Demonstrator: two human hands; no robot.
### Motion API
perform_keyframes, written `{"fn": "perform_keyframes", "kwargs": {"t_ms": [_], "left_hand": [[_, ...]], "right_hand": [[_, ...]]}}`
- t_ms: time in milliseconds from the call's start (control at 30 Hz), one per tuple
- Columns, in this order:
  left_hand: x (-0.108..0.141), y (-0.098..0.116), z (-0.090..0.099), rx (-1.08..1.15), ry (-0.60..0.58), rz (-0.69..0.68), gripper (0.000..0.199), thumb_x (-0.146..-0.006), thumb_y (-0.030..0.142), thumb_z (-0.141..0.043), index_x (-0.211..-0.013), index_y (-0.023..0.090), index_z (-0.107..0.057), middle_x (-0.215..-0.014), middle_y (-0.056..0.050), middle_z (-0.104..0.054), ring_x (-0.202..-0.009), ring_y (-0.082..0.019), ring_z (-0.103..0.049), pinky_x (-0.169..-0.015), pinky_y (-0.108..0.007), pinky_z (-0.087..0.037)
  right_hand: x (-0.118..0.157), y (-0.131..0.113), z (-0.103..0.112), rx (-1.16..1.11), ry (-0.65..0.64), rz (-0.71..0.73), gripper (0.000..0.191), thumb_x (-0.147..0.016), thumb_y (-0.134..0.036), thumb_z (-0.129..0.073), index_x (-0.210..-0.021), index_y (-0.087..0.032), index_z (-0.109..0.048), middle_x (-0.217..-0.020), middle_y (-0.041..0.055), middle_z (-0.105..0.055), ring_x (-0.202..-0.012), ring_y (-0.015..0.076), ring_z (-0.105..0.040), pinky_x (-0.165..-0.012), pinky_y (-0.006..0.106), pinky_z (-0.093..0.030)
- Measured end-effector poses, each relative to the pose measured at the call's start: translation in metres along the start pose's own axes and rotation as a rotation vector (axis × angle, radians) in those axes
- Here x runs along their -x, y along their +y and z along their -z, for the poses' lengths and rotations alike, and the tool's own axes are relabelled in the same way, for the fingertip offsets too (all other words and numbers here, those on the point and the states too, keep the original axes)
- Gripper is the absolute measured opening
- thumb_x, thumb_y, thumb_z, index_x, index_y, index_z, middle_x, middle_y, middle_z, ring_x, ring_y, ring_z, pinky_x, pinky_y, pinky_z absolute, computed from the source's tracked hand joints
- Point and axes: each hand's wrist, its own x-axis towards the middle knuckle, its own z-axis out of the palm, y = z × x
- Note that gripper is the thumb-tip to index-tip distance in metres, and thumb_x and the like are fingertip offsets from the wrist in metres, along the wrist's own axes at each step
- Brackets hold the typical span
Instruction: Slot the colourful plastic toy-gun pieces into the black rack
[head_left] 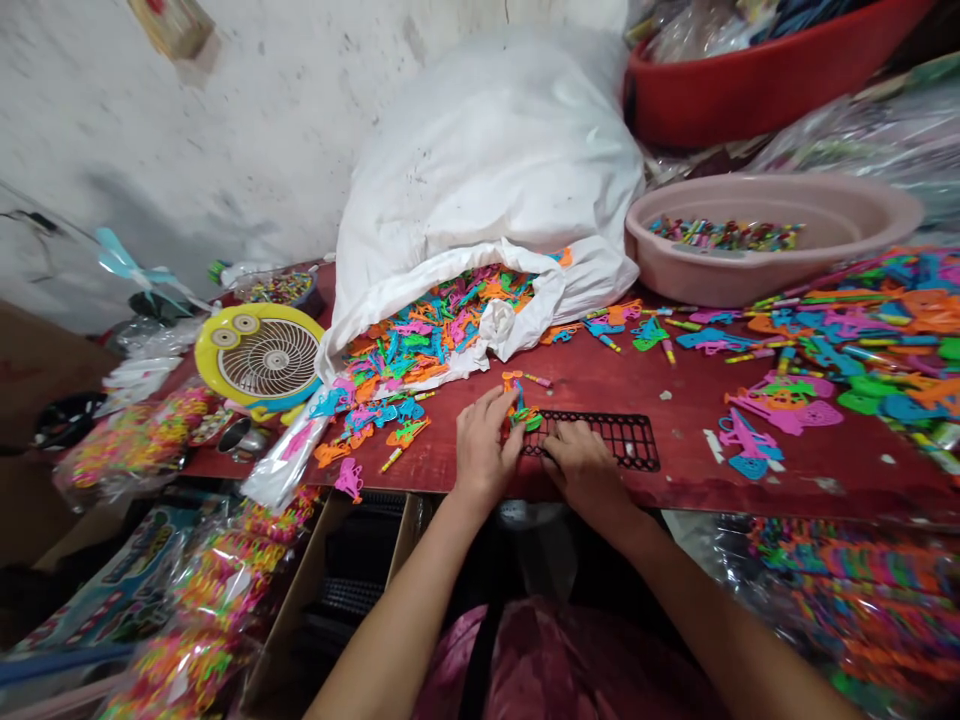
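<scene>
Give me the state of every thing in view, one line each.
Left hand: fingers on a green and orange plastic piece.
Right hand: resting on the black plastic grid.
Black plastic grid: lying flat on the red tabletop.
White sack: open, slumped, spilling colourful plastic pieces.
Pink basin: holding small coloured sticks.
Red basin: holding plastic-wrapped goods.
Yellow fan: tilted, grille showing.

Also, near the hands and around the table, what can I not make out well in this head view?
Head view only:
The left hand covers the small coloured plastic pieces under its fingers, so their shapes are unclear.
The right hand hides part of the black plastic grid.
The white sack hides how many plastic shapes lie inside.
The red basin is cut off by the top edge.
</scene>
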Motion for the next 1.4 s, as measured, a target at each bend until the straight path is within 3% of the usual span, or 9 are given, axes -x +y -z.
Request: {"fn": "perform_keyframes", "kwargs": {"t_ms": [100,200,333,533,867,933,1100,1233,1400], "left_hand": [[0.013,0.002,-0.01,0.095,0.139,0.131,0.086,-0.082,0.033,-0.072,-0.152,0.023,-0.023,-0.15,-0.015,-0.044,-0.137,-0.027,-0.044,-0.113,-0.045,-0.039],[0.021,-0.001,-0.028,0.228,0.232,0.309,0.095,-0.075,0.04,-0.078,-0.151,0.02,-0.024,-0.146,-0.017,-0.046,-0.134,-0.028,-0.048,-0.11,-0.044,-0.043],[0.019,-0.011,-0.054,0.435,0.252,0.448,0.087,-0.072,0.04,-0.08,-0.144,0.016,-0.036,-0.132,-0.015,-0.059,-0.119,-0.026,-0.061,-0.103,-0.041,-0.049],[0.016,-0.02,-0.076,0.443,0.22,0.488,0.039,-0.08,0.047,-0.071,-0.101,0.015,-0.063,-0.091,-0.008,-0.072,-0.084,-0.02,-0.069,-0.082,-0.035,-0.055],[0.016,-0.021,-0.071,0.346,0.159,0.498,0.025,-0.081,0.035,-0.07,-0.097,0.018,-0.062,-0.092,-0.007,-0.071,-0.087,-0.022,-0.068,-0.081,-0.035,-0.053],[0.016,-0.017,-0.068,0.365,0.155,0.492,0.03,-0.08,0.036,-0.07,-0.101,0.018,-0.06,-0.095,-0.008,-0.07,-0.09,-0.023,-0.068,-0.084,-0.036,-0.053],[0.027,-0.009,-0.064,0.477,0.232,0.491,0.054,-0.077,0.032,-0.073,-0.123,0.016,-0.051,-0.118,-0.013,-0.065,-0.11,-0.024,-0.064,-0.095,-0.037,-0.052],[0.04,-0.01,-0.061,0.47,0.341,0.504,0.05,-0.078,0.027,-0.07,-0.123,0.018,-0.05,-0.12,-0.011,-0.062,-0.107,-0.022,-0.064,-0.094,-0.036,-0.052],[0.046,-0.021,-0.059,0.422,0.238,0.467,0.032,-0.083,0.024,-0.065,-0.114,0.021,-0.055,-0.108,-0.006,-0.067,-0.101,-0.021,-0.065,-0.094,-0.038,-0.052]], "right_hand": [[0.001,0.001,-0.002,-0.024,0.024,-0.007,0.012,-0.094,-0.021,-0.053,-0.088,-0.019,-0.063,-0.094,0.0066,-0.059,-0.092,0.0224,-0.045,-0.077,0.033,-0.032],[0.0,0.0,-0.004,0.002,0.058,-0.015,0.012,-0.092,-0.019,-0.055,-0.083,-0.019,-0.063,-0.091,0.0065,-0.06,-0.09,0.0225,-0.045,-0.075,0.034,-0.031],[-0.001,0.0,-0.007,0.071,0.093,-0.01,0.014,-0.091,-0.016,-0.055,-0.08,-0.019,-0.063,-0.088,0.0068,-0.06,-0.087,0.0223,-0.045,-0.073,0.034,-0.029],[0.0,-0.002,-0.007,0.106,0.103,-0.004,0.015,-0.09,-0.015,-0.056,-0.077,-0.019,-0.063,-0.085,0.0066,-0.06,-0.085,0.022,-0.045,-0.072,0.034,-0.029],[0.001,-0.002,-0.007,-0.011,0.049,-0.017,0.013,-0.086,-0.01,-0.055,-0.081,-0.018,-0.064,-0.089,0.0079,-0.062,-0.089,0.024,-0.051,-0.073,0.035,-0.035],[0.002,-0.002,-0.006,-0.139,0.092,-0.046,0.013,-0.089,-0.014,-0.054,-0.096,-0.018,-0.065,-0.097,0.0083,-0.065,-0.094,0.0246,-0.055,-0.078,0.035,-0.039],[-0.005,-0.008,0.005,-0.45,0.29,-0.071,0.045,-0.097,-0.035,-0.052,-0.14,-0.02,-0.046,-0.118,0.0099,-0.064,-0.1,0.0222,-0.061,-0.087,0.037,-0.046],[-0.023,-0.016,0.015,-0.522,0.267,0.023,0.035,-0.099,-0.035,-0.05,-0.131,-0.02,-0.057,-0.105,0.0081,-0.067,-0.091,0.0189,-0.064,-0.082,0.031,-0.049],[-0.042,-0.016,0.021,-0.424,0.225,0.12,0.025,-0.099,-0.036,-0.051,-0.109,-0.018,-0.067,-0.093,0.0064,-0.068,-0.084,0.0182,-0.065,-0.079,0.029,-0.048]]}}
